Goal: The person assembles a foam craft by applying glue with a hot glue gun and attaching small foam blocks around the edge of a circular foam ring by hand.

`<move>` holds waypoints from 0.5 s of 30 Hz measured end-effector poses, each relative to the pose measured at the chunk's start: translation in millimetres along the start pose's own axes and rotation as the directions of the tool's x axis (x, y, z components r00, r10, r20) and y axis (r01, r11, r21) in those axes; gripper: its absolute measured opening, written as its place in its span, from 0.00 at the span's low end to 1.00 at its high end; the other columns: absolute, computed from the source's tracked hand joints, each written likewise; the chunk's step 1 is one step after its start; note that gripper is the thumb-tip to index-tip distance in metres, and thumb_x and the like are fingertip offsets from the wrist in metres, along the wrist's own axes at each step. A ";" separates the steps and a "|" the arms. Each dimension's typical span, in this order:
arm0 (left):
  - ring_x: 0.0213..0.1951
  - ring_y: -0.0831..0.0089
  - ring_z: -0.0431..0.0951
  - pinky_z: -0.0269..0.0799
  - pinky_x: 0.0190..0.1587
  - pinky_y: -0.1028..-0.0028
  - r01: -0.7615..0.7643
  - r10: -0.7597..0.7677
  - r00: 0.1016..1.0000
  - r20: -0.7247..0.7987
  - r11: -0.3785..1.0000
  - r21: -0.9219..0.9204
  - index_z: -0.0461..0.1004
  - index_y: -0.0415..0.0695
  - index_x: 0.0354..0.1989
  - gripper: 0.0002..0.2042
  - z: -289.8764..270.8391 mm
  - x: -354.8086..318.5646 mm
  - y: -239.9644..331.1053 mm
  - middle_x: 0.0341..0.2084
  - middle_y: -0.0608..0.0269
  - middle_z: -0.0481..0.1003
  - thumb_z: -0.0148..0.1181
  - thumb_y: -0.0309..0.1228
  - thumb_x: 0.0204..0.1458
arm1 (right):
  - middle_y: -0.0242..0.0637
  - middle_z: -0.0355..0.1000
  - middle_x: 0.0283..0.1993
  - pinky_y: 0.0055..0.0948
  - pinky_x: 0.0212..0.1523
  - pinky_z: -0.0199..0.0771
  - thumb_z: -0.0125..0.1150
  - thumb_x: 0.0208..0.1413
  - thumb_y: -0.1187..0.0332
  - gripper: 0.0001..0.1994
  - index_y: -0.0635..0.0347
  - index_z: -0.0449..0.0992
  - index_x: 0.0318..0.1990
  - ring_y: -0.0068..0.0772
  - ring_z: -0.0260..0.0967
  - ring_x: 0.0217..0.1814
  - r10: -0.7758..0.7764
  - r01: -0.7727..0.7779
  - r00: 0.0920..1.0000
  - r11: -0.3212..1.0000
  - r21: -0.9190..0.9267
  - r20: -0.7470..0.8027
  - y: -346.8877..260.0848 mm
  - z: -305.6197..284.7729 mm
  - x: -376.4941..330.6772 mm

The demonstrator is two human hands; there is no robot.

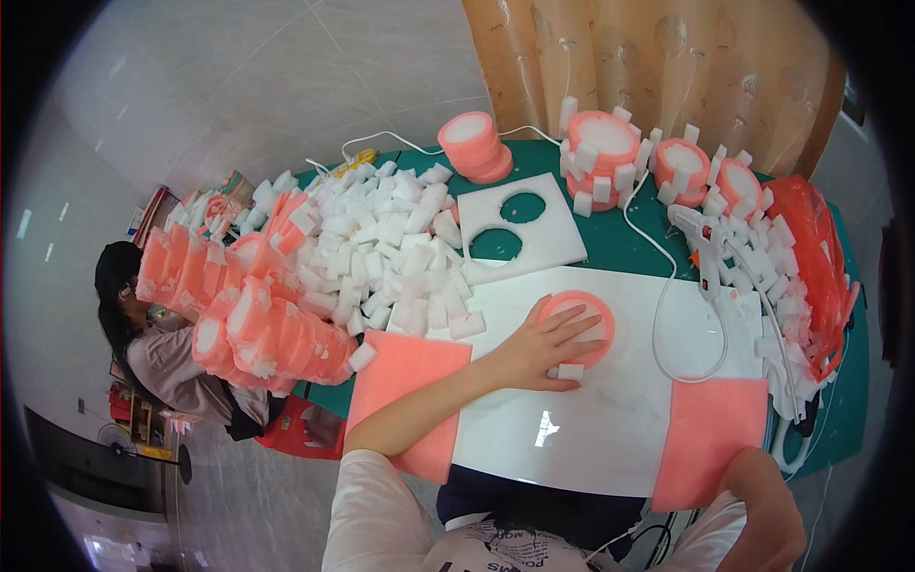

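My left hand (555, 345) lies over a round foam disc (598, 329) with a pink rim and a pale centre, on the glossy white board. Its fingers reach across the top of the disc. At the near side, the thumb presses a small white foam block (570, 372) against the rim. My right arm bends at the lower right, beside a pink foam sheet (715, 429); the hand itself is out of sight. A white hot glue gun (698, 243) stands at the right of the board, its cable looping across the surface.
White foam blocks (381, 248) are heaped at the left, near stacked pink foam rings (276, 334). A white foam sheet with two round holes (562, 234) lies behind the board. Block-studded pink rounds (600, 143) stand farther back. A red plastic bag (810, 248) is at right. A person (172, 362) sits at left.
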State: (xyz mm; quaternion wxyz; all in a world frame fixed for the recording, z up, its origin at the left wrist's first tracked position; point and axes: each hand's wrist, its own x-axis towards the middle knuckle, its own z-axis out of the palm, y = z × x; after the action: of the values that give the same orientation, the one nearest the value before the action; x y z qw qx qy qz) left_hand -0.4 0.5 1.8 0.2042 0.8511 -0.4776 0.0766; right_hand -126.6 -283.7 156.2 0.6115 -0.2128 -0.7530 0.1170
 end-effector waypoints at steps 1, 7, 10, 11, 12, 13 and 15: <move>0.62 0.57 0.54 0.46 0.57 0.46 0.003 -0.003 1.000 0.001 1.000 0.002 0.66 0.54 0.54 0.30 -0.6 -0.9 0.1 0.61 0.60 0.56 0.64 0.43 0.38 | 0.32 0.55 0.59 0.32 0.44 0.75 0.46 0.50 0.88 0.26 0.62 0.57 0.58 0.26 0.63 0.52 -0.002 0.002 1.000 1.000 0.004 0.000 0.5 -0.3 -0.3; 0.62 0.57 0.54 0.46 0.57 0.47 0.008 -0.008 1.000 0.014 1.000 0.006 0.66 0.55 0.54 0.30 -1.2 1.9 1.7 0.61 0.60 0.56 0.64 0.43 0.38 | 0.32 0.55 0.59 0.32 0.44 0.75 0.46 0.50 0.88 0.26 0.63 0.57 0.58 0.26 0.63 0.52 0.006 -0.006 1.000 1.000 0.004 -0.006 -0.9 1.0 0.2; 0.62 0.57 0.54 0.46 0.57 0.47 0.005 -0.005 1.000 0.006 1.000 0.001 0.66 0.55 0.54 0.30 -0.3 1.8 1.1 0.61 0.60 0.56 0.64 0.43 0.38 | 0.32 0.55 0.59 0.32 0.44 0.75 0.46 0.50 0.88 0.26 0.63 0.57 0.58 0.26 0.63 0.52 0.010 -0.009 1.000 1.000 0.007 -0.009 -1.2 1.3 0.4; 0.62 0.57 0.54 0.47 0.57 0.47 0.003 -0.003 1.000 0.006 1.000 0.000 0.66 0.55 0.54 0.30 -0.2 2.7 1.4 0.61 0.60 0.56 0.64 0.43 0.38 | 0.32 0.55 0.59 0.32 0.44 0.75 0.46 0.50 0.88 0.26 0.63 0.57 0.58 0.26 0.63 0.52 0.013 -0.013 1.000 1.000 0.006 -0.010 -1.9 1.8 1.0; 0.62 0.58 0.54 0.47 0.57 0.47 0.001 -0.001 1.000 0.005 1.000 0.000 0.66 0.55 0.54 0.30 -0.1 3.5 1.6 0.61 0.60 0.56 0.64 0.43 0.38 | 0.32 0.55 0.59 0.32 0.44 0.75 0.46 0.50 0.87 0.26 0.63 0.57 0.58 0.26 0.63 0.52 0.016 -0.016 1.000 1.000 0.004 -0.011 -2.5 2.2 1.6; 0.62 0.58 0.54 0.47 0.57 0.47 -0.002 0.002 1.000 0.004 1.000 -0.002 0.66 0.55 0.54 0.30 -0.1 4.2 1.8 0.61 0.60 0.56 0.64 0.43 0.38 | 0.32 0.55 0.59 0.32 0.44 0.75 0.46 0.50 0.87 0.26 0.63 0.57 0.58 0.26 0.63 0.52 0.019 -0.019 1.000 1.000 0.004 -0.012 -3.1 2.5 2.2; 0.62 0.58 0.54 0.47 0.57 0.47 0.005 -0.005 1.000 0.008 1.000 0.016 0.66 0.55 0.54 0.30 -0.3 1.6 0.9 0.60 0.60 0.56 0.64 0.43 0.38 | 0.32 0.55 0.59 0.32 0.44 0.75 0.46 0.50 0.87 0.26 0.63 0.57 0.58 0.26 0.63 0.52 0.014 -0.014 1.000 1.000 0.011 -0.014 -1.4 1.5 0.4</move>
State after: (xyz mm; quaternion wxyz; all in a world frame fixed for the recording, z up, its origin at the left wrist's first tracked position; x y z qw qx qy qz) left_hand -0.3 -1.0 2.9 0.1958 0.8542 -0.4756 0.0766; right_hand -128.4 -284.6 156.9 0.6170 -0.2154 -0.7467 0.1240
